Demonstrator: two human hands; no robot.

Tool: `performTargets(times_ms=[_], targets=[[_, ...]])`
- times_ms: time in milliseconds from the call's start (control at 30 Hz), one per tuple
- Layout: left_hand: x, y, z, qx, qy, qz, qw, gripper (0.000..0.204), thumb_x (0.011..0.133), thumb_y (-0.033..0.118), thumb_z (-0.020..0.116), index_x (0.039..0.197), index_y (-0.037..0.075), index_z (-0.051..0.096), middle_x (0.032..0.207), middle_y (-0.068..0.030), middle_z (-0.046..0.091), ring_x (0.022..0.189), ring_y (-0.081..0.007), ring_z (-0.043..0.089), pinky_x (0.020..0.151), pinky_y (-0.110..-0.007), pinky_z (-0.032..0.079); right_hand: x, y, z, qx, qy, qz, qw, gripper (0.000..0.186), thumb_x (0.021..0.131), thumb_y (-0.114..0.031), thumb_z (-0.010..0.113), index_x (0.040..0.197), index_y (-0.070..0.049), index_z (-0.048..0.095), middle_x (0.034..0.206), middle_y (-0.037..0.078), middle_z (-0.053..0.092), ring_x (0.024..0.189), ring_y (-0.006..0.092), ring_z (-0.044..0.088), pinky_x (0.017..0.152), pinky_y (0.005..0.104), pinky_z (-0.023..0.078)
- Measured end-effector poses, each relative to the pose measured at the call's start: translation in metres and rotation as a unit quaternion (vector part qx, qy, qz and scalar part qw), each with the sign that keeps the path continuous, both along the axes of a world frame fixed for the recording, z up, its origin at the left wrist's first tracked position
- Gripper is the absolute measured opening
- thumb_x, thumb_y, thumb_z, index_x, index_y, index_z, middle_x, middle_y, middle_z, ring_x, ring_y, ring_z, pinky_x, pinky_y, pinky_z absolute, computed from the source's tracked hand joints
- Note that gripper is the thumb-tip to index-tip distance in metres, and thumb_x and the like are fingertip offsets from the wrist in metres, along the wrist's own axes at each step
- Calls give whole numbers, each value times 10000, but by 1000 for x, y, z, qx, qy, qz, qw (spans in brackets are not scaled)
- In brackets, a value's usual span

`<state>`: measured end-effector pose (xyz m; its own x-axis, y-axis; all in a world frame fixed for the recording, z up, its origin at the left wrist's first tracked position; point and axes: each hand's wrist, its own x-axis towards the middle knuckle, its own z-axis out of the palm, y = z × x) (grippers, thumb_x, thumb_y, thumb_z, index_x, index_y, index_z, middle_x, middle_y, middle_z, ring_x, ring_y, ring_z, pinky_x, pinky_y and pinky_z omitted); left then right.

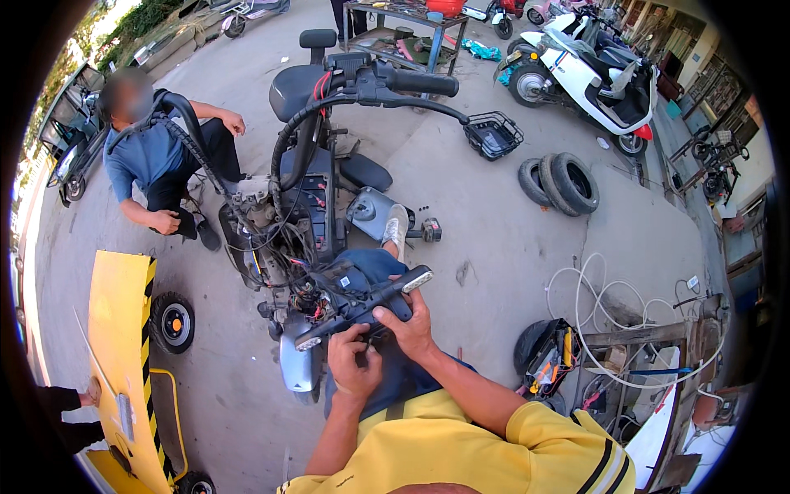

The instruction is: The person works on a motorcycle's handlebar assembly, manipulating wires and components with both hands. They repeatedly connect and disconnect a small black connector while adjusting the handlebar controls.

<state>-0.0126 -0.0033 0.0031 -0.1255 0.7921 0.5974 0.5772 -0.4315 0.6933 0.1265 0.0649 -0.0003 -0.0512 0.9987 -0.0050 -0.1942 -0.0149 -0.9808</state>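
Across my lap lies a black bar-shaped front light panel (362, 309) with a clear lamp at each end. My right hand (411, 325) is wrapped round its right part, thumb on the edge. Beside its lower edge, my left hand (354, 362) has its fingers curled in a pinch; anything between them is too small or hidden to name. Just beyond the panel is the tangled wiring (309, 300) of a partly stripped electric scooter (317, 193). The scooter's silver front fender (297, 362) shows left of my left hand.
A person (148, 156) crouches left of the scooter. Another person's hand (89, 392) touches a yellow panel (115, 329) with striped edging. Three tyres (568, 183), a wire basket (492, 136) and a tool bag (547, 358) are to the right, near a looped white hose (580, 300).
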Motion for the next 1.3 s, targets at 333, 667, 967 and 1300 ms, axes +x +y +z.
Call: performTargets(times_ms=[333,667,967,1300], targets=[[-3,-1,-3,11,25,1,1000,323,725,-35,703,971,59,516,1167,-153,718,839,-313,635,768,-430,487,0,-2,-2,-4,16,5,1000,735,918,-165,816,1538,-5,454,1217,90,652,1113,148,619,992,301,499],[4,-7,-5,20,-12,15,1000,247,784,-93,648,946,31,509,1107,-219,698,881,-319,635,801,-416,528,6,-3,-4,23,-29,18,999,713,945,-227,800,1536,14,484,1254,94,659,1153,164,612,1038,310,473],[-1,1,-7,30,-16,33,999,286,799,-113,661,994,42,522,1059,-170,700,836,-265,621,738,-358,525,3,2,-10,-15,72,15,997,728,947,-198,808,1547,15,454,1241,78,659,1089,142,631,995,288,497],[-1,-2,-2,11,-6,106,994,325,801,-124,723,1028,57,579,1012,-124,702,838,-277,610,761,-384,487,4,3,-19,29,46,13,998,677,987,-225,753,1540,35,462,1241,83,642,1093,135,606,986,272,482]])
